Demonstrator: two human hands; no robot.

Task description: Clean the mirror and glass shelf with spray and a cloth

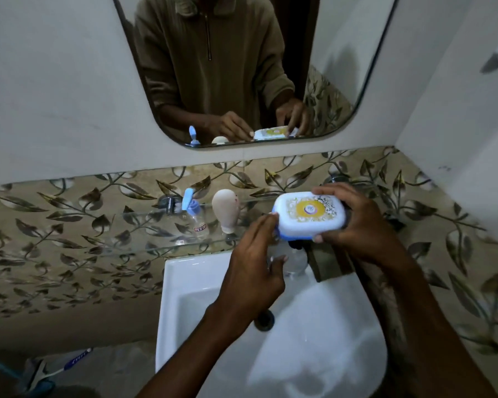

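Hands both on white soap box (309,215), held just above right end of glass shelf (121,225). Right hand (354,225) wraps its far and near edges; left hand (255,265) pinches the 9 o'clock end. Clear bottle (194,218) and pale tube (226,209) stand on shelf at 9 o'clock of box. Mirror (242,67) at 12 o'clock, washbasin (184,282) at 6.

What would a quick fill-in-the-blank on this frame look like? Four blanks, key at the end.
1. The soap box is held by ____ hands: the right hand and the left hand.
2. The pump bottle and the beige tube stand on the glass ____.
3. Below the hands is a white ____.
4. The box's top has a ____ circle.

Missing words: both; shelf; sink; yellow
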